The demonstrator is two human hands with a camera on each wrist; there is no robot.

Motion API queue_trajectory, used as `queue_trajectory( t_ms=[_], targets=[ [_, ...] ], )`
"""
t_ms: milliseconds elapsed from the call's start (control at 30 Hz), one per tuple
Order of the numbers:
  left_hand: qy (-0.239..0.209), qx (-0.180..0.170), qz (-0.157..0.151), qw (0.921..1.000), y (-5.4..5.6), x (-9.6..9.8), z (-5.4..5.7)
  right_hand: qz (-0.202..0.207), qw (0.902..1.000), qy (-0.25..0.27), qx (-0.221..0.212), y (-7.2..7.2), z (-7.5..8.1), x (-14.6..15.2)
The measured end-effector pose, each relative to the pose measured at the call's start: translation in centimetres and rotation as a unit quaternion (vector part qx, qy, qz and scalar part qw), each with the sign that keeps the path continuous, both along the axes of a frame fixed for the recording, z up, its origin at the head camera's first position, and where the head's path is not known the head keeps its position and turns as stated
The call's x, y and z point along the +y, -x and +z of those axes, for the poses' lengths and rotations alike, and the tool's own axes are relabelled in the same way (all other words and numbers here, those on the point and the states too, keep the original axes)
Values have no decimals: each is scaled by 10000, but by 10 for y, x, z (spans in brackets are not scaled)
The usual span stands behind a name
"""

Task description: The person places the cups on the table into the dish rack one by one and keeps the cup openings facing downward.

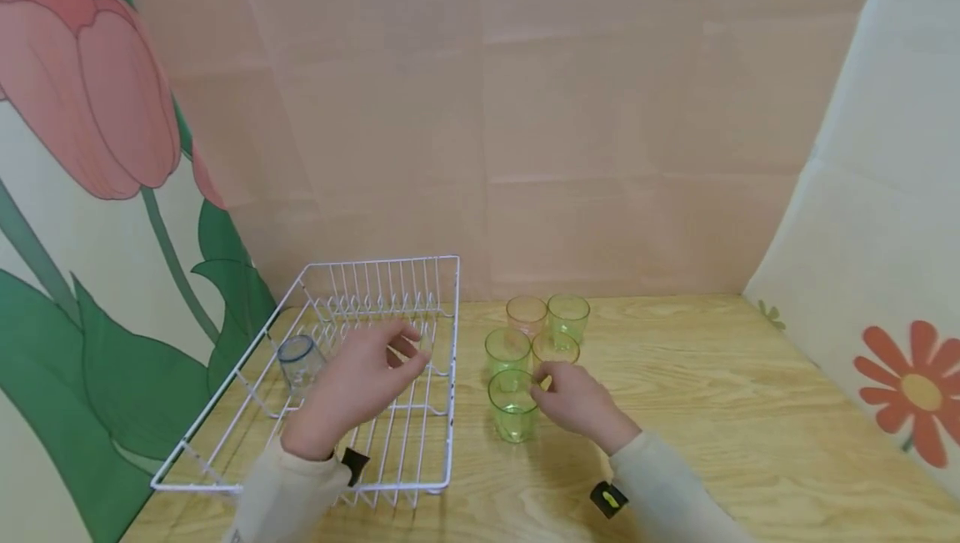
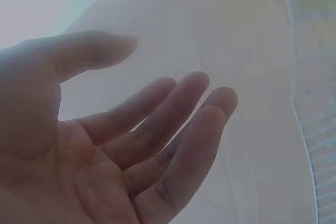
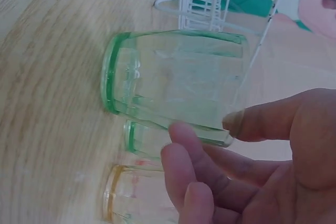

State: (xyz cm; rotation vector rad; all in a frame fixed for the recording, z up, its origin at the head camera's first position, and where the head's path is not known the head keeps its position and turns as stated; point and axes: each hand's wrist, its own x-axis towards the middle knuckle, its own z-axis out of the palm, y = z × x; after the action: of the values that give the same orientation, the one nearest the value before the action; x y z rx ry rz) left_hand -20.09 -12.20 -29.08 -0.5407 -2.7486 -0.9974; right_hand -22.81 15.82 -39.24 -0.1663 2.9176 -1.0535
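Observation:
My right hand [image 1: 577, 401] pinches the rim of the nearest clear green glass [image 1: 513, 424], at the glass's right side. In the right wrist view this green glass [image 3: 173, 74] stands upright on the wooden table, thumb at its rim and fingers along its wall. Close behind it are another green glass [image 1: 506, 351] and an amber-rimmed glass [image 1: 558, 344]. Farther back stand a pinkish glass [image 1: 527, 309] and a third green glass [image 1: 570, 314]. Over the white wire dish rack [image 1: 452, 409] hovers my left hand [image 1: 360, 380], its fingers loosely bent and holding nothing.
Inside the rack, at its left side, sits a clear glass with a blue rim [image 1: 296, 351], partly behind the left hand. The wooden table [image 1: 712, 409] stretches right of the glasses. A pinkish cloth backdrop [image 1: 600, 109] hangs behind, with flower-printed panels at both sides.

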Motion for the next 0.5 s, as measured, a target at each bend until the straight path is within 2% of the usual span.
queue_trajectory(
  t_ms=[200,500],
  targets=[
    [-313,0,-145,9994,-2,17,-4,45,9991,273,-317,2,-6,0],
    [-360,-66,-86,9993,0,22,-7,28,9990,325,-314,3,-7,-2]
  ],
)
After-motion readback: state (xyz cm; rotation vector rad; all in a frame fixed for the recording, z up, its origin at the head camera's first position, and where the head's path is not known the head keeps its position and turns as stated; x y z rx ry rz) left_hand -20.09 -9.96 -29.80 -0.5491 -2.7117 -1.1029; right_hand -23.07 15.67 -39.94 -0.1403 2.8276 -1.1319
